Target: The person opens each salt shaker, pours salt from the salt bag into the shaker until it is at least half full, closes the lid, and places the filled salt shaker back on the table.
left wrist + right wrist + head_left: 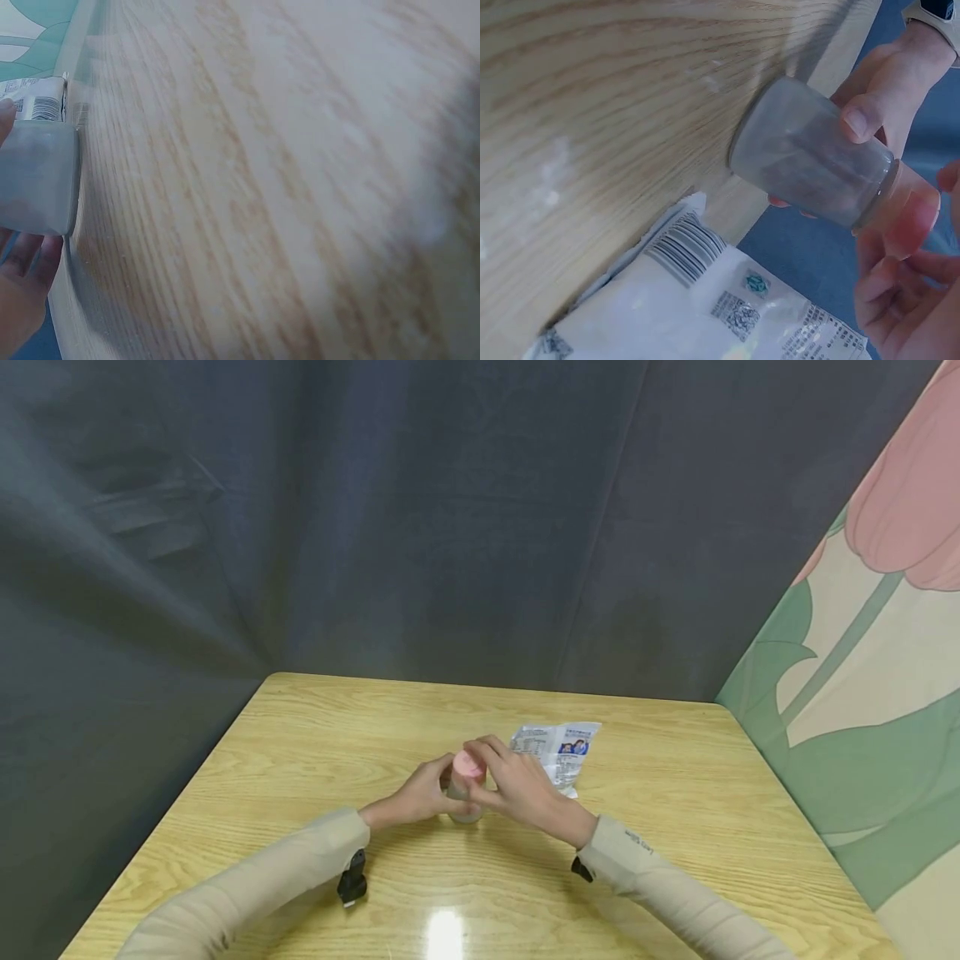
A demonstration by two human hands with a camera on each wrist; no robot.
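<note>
A translucent, greyish bottle [810, 157] with a pink cap [468, 764] stands upright near the middle of the table. My left hand [415, 793] grips its body from the left, the thumb [862, 124] lying along the side in the right wrist view. From the right, my right hand [521, 785] holds the top, its fingers [877, 281] around the pink cap. Whatever is inside the bottle cannot be made out through the cloudy wall. In the left wrist view only the lower part of the bottle [37, 176] shows, at the left edge.
Just behind the right hand lies a crumpled white printed packet [558, 747], with a barcode showing in the right wrist view. The wooden table [360, 718] backs onto a dark curtain [465, 527]. A tulip-patterned cloth [862, 652] hangs at the right.
</note>
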